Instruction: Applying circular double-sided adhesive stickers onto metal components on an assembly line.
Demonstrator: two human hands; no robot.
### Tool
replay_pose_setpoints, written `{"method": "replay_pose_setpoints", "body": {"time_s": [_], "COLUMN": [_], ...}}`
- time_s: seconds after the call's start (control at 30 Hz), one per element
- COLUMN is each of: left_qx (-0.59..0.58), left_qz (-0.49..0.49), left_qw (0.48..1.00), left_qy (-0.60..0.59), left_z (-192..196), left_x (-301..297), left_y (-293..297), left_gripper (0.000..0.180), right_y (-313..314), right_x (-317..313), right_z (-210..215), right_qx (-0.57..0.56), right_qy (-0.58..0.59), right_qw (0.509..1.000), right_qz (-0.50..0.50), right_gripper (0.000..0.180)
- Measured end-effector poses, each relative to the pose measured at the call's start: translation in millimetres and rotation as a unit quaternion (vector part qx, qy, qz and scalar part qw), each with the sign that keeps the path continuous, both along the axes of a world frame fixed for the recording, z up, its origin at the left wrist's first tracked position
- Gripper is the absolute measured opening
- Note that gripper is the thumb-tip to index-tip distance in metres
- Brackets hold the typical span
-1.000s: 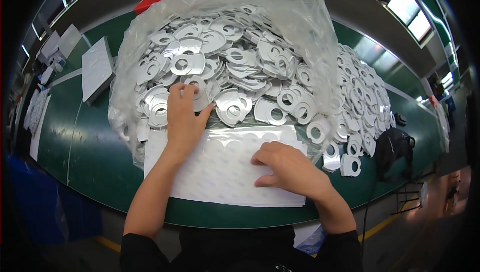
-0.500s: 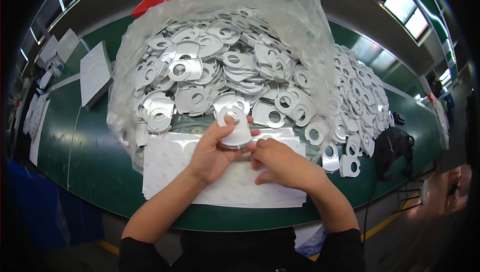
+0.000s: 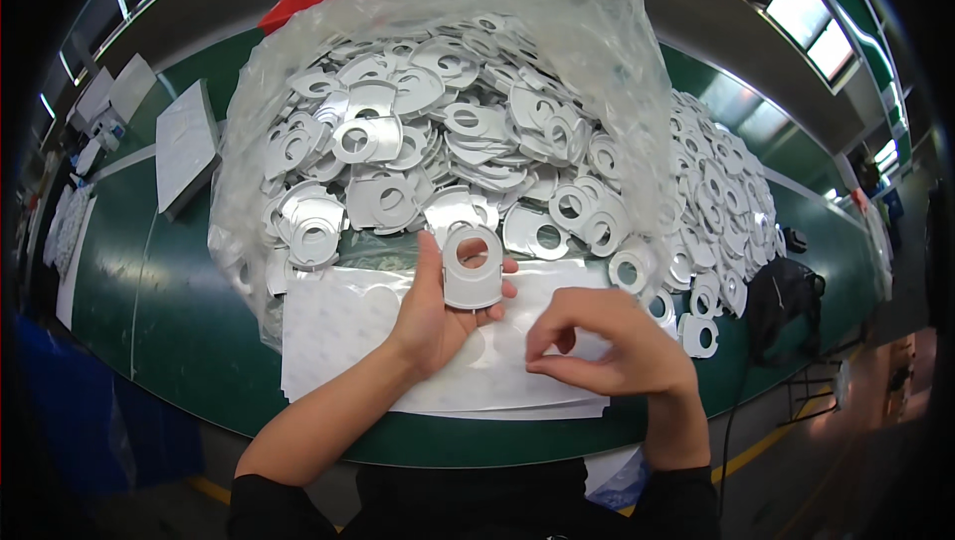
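Metal plate (image 3: 472,268) with a round hole lies flat on the left hand (image 3: 445,313), gripped between thumb and fingers. Right hand (image 3: 605,351) hovers just beside it, fingers pinched together, holding nothing visible. Both are above white sheets (image 3: 338,331) on the green bench (image 3: 169,311), near the plastic bag (image 3: 597,33) of plates.

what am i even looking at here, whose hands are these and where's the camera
The camera sits on a person's head and looks down, so the picture bends at its edges. The two bare hands are that person's own. The left hand holds up one flat silvery plate with a round hole. The right hand pinches its fingertips together just beside it; what it pinches, if anything, is too small to tell. Under them lies a stack of white sheets on a green table. Behind is a clear plastic bag heaped with the same plates.
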State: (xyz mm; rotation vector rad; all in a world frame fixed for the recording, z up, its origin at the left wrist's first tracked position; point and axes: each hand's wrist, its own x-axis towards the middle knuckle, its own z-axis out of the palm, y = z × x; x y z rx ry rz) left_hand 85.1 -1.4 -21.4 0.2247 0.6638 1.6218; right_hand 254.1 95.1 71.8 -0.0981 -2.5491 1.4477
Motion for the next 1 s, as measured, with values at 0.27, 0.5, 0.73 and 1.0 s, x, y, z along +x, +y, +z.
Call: {"method": "replay_pose_setpoints", "body": {"time_s": [0.27, 0.5, 0.73, 1.0], "left_qx": [-0.038, -0.054, -0.031, -0.009], "left_qz": [-0.029, -0.04, -0.047, -0.069], "left_qw": [0.986, 0.991, 0.997, 0.995], "left_qy": [0.158, 0.114, 0.051, 0.078], "left_z": [7.1, 0.7, -0.9, -6.1], "left_x": [8.7, 3.1, 1.5, 3.6], "left_y": [-3.1, -7.7, -5.1, -4.3], "left_gripper": [0.045, 0.058, 0.077, 0.062], "right_y": [20.1, 18.6, 5.0, -2.9], "right_x": [-4.1, -13.7, -28.6, -35.3], "right_z": [-30.8, -45.3, -62.1, -72.0], "right_qx": [-0.297, -0.335, -0.351, -0.347], "right_qy": [0.235, 0.181, 0.154, 0.129], "right_qw": [0.899, 0.886, 0.878, 0.893], "right_qz": [-0.22, -0.264, -0.286, -0.255], "right_gripper": [0.024, 0.021, 0.021, 0.019]}}
